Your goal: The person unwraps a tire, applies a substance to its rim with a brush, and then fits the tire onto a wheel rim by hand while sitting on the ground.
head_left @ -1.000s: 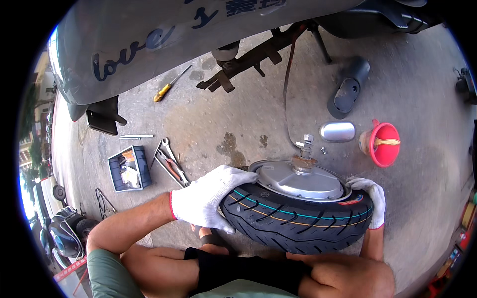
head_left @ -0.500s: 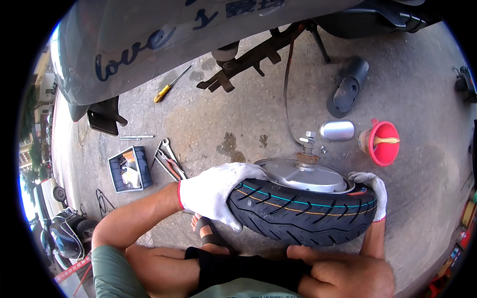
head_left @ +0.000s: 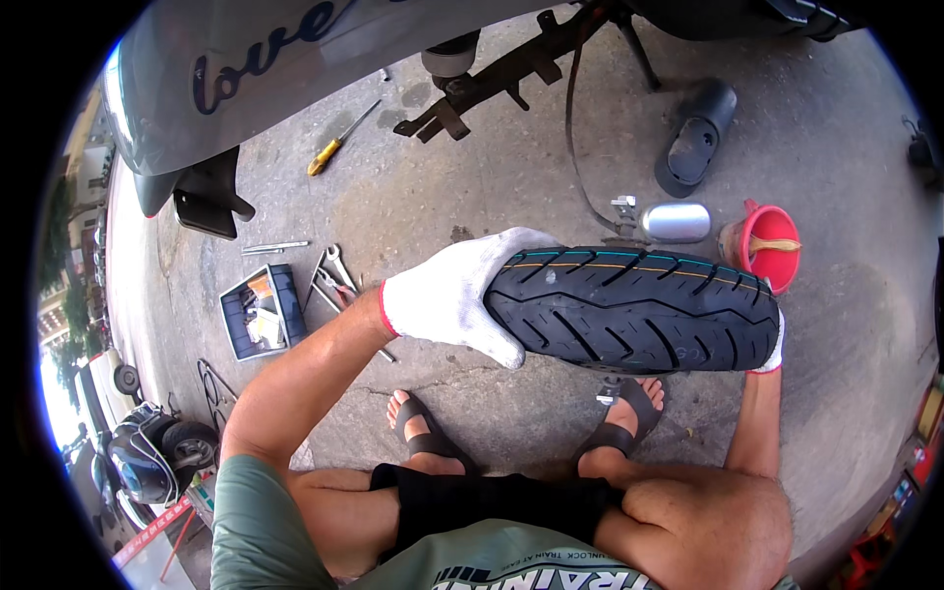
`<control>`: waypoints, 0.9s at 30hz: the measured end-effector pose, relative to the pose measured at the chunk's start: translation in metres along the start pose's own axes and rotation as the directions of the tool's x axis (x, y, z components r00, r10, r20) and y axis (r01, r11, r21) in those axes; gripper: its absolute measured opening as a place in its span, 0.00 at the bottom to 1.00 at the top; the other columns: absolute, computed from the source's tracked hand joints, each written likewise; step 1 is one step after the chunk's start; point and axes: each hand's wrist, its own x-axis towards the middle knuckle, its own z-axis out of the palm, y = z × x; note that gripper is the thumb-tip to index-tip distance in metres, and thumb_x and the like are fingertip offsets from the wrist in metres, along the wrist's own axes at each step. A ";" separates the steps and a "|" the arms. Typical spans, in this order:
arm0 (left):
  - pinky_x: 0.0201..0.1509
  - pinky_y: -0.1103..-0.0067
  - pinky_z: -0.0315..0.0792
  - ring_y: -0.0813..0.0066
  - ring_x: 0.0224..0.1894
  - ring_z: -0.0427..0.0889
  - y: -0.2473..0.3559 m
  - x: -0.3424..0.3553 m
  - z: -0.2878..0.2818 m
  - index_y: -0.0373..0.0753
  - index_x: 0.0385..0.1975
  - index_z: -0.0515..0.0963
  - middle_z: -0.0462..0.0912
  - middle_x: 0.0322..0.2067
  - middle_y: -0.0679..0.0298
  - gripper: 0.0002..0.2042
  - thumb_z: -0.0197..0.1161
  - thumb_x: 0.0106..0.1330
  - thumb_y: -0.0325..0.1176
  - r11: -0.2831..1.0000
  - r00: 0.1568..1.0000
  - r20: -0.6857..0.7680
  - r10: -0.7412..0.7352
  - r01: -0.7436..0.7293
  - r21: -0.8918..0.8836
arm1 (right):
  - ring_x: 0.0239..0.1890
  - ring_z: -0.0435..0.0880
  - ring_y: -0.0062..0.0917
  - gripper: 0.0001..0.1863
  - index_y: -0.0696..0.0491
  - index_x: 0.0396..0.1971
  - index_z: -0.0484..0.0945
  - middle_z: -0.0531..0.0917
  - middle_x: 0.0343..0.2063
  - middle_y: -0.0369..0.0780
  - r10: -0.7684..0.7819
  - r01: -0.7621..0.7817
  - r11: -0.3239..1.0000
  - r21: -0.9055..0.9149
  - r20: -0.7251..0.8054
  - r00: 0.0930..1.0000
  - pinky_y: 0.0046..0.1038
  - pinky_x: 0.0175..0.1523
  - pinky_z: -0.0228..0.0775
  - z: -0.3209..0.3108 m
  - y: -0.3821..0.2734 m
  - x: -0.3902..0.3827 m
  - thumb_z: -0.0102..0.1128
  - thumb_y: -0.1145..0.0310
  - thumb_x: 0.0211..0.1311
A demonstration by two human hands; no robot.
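Note:
A scooter wheel is held up in front of me between both hands, its black tyre [head_left: 639, 313] with the tread facing me and thin teal and yellow lines along it. White-gloved, my left hand [head_left: 457, 295] grips the tyre's left end, thumb below and fingers over the far side. My right hand [head_left: 777, 346], also gloved, holds the right end, mostly hidden behind the tyre. The metal hub face is out of sight. An axle end [head_left: 611, 387] pokes out below the tyre, above my right foot. A dark cable [head_left: 570, 147] runs down behind the wheel.
Overhead hangs a grey vehicle body [head_left: 285, 84] with a dark metal frame arm [head_left: 526, 77]. On the ground lie a yellow-handled screwdriver [head_left: 325, 157], a tool tray [head_left: 232, 327], a wrench [head_left: 337, 261], a silver oval cover [head_left: 675, 223], a red bucket [head_left: 777, 267] and a black plastic part [head_left: 696, 143].
The wheel has moved away from me and turned, so its tread shows more fully and the silver hub face has gone from view. Both hands have kept their hold.

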 end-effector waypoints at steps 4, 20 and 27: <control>0.71 0.66 0.68 0.56 0.66 0.77 -0.002 0.003 0.006 0.32 0.70 0.65 0.76 0.64 0.48 0.58 0.79 0.45 0.68 0.996 0.999 -0.026 0.036 -0.038 -0.078 | 0.55 0.85 0.41 0.25 0.58 0.54 0.79 0.86 0.52 0.48 -0.068 0.042 0.943 -0.331 -0.067 0.995 0.45 0.66 0.73 -0.021 0.000 0.001 0.38 0.54 0.85; 0.74 0.70 0.64 0.61 0.65 0.76 -0.046 0.013 0.026 0.29 0.66 0.73 0.79 0.64 0.51 0.36 0.43 0.81 0.59 0.814 0.998 -0.049 -0.044 0.007 -0.581 | 0.57 0.83 0.38 0.22 0.57 0.57 0.78 0.85 0.54 0.45 -0.233 0.138 0.873 -0.469 -0.151 0.961 0.42 0.68 0.72 -0.019 0.009 -0.004 0.43 0.56 0.82; 0.67 0.70 0.71 0.64 0.57 0.83 -0.087 0.033 0.081 0.25 0.61 0.76 0.85 0.54 0.51 0.38 0.38 0.81 0.61 0.559 0.907 -0.288 -0.308 -0.072 -0.826 | 0.59 0.82 0.36 0.21 0.57 0.58 0.78 0.84 0.56 0.44 -0.299 0.195 0.836 -0.512 -0.128 0.945 0.40 0.68 0.71 -0.013 0.003 0.010 0.46 0.57 0.81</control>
